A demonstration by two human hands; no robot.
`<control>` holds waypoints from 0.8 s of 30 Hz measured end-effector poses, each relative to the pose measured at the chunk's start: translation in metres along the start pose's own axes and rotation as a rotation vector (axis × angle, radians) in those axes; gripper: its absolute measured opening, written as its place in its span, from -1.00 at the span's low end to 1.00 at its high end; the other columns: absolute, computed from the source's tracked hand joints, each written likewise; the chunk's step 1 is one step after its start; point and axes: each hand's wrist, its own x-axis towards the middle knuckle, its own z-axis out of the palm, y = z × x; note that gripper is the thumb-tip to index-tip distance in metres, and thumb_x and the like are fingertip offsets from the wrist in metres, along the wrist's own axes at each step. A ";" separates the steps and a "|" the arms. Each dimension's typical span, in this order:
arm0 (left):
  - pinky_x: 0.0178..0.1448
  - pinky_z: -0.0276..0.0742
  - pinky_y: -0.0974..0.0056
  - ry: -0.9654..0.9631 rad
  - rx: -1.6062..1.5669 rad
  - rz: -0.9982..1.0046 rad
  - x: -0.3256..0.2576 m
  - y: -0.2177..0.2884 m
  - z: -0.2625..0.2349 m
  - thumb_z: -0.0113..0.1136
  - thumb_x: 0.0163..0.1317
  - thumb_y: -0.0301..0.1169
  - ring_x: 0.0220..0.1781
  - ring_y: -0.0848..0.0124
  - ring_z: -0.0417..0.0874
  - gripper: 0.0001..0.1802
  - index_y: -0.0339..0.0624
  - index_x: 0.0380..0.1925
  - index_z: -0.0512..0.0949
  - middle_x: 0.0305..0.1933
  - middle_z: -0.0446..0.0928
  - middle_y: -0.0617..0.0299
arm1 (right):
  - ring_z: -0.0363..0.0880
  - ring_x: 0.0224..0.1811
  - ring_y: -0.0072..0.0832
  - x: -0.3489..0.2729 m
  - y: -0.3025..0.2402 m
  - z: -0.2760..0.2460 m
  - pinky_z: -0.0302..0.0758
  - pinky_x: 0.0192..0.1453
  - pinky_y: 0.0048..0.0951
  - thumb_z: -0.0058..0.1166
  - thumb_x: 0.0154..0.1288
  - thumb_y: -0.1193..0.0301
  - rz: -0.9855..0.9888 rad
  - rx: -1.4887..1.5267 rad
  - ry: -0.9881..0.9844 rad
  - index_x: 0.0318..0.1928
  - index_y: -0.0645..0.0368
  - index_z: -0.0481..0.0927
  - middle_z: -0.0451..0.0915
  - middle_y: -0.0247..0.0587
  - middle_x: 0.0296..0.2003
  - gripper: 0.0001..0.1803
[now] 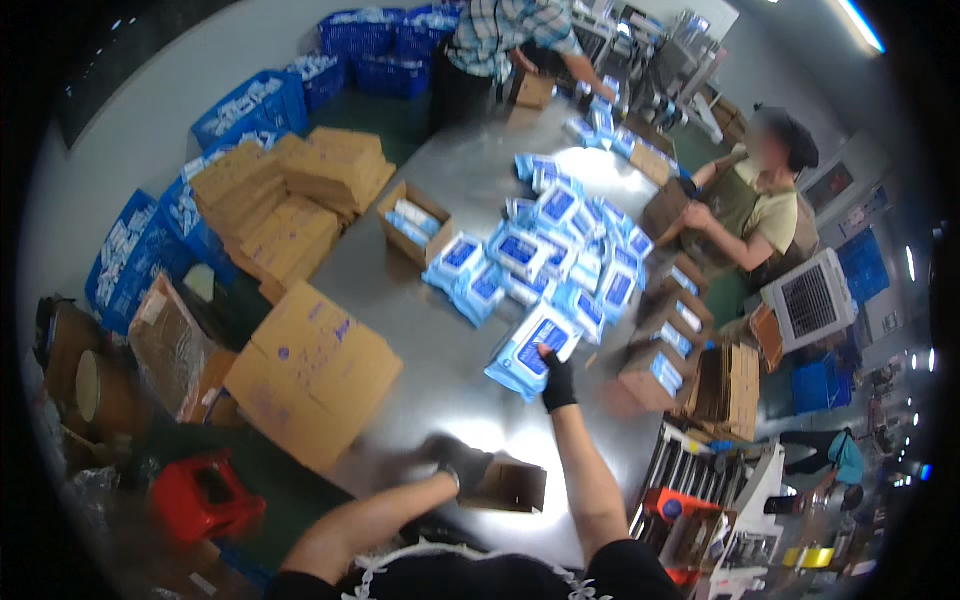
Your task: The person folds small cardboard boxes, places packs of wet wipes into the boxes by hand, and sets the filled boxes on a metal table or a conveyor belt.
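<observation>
My right hand point(560, 383), in a black glove with bare fingertips, grips a blue-and-white pack of wet wipes point(522, 352) by its near right side, thumb on top. This pack is at the near edge of a heap of similar packs point(525, 255) on the metal table point(440, 350). Close to my body, my left hand point(464, 466), in a dark glove, is at the left side of a small open cardboard box point(518, 486). Motion blur smears its fingers, so their grip is unclear. The part of the box's inside that shows holds no packs.
Flattened cartons point(315, 375) lie at the table's left edge, near a box with packs point(414, 225). Filled boxes point(660, 370) line the right edge. A co-worker point(755, 200) handles a box across the table; another person point(510, 50) works at the far end. A red stool point(207, 495) stands lower left.
</observation>
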 end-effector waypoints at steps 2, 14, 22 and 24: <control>-0.17 0.56 -0.02 0.083 -0.124 -0.162 -0.012 -0.002 -0.002 -0.03 0.30 -0.29 -0.29 0.08 0.71 -0.70 -0.09 -0.26 0.69 -0.31 0.68 0.01 | 0.66 -0.17 -0.42 -0.090 -0.054 0.023 0.64 -0.08 -0.35 0.42 0.03 0.42 -0.025 -0.198 -0.244 -0.01 0.27 0.55 0.66 -0.19 -0.16 -0.51; 0.18 0.46 0.24 -0.031 -1.023 0.195 0.056 0.018 0.015 0.05 0.29 -0.36 0.08 0.32 0.59 -0.61 -0.26 0.08 0.53 0.04 0.60 0.08 | 0.31 0.17 0.05 -0.300 -0.031 -0.064 0.26 0.18 0.11 0.34 -0.04 0.08 -0.467 -1.613 -0.361 0.18 -0.01 0.45 0.32 0.09 0.14 -0.27; -0.32 0.45 0.03 0.478 -0.646 -0.235 -0.020 0.070 0.006 0.40 -0.01 -0.18 -0.41 0.04 0.54 -0.62 -0.15 -0.37 0.44 -0.43 0.44 0.09 | 0.54 0.01 -0.11 -0.328 -0.021 -0.102 0.48 0.06 -0.20 0.36 0.01 0.07 -0.512 -1.249 -0.069 -0.03 0.11 0.62 0.58 -0.05 -0.03 -0.45; -0.35 0.42 0.03 0.641 -0.425 0.014 -0.026 0.067 0.025 0.34 0.04 -0.22 -0.45 0.00 0.51 -0.68 -0.16 -0.48 0.41 -0.46 0.44 0.06 | 0.56 -0.16 -0.10 -0.351 -0.035 -0.114 0.50 -0.06 -0.19 0.41 -0.08 0.05 -0.096 -1.449 0.061 -0.19 0.10 0.65 0.61 -0.14 -0.26 -0.50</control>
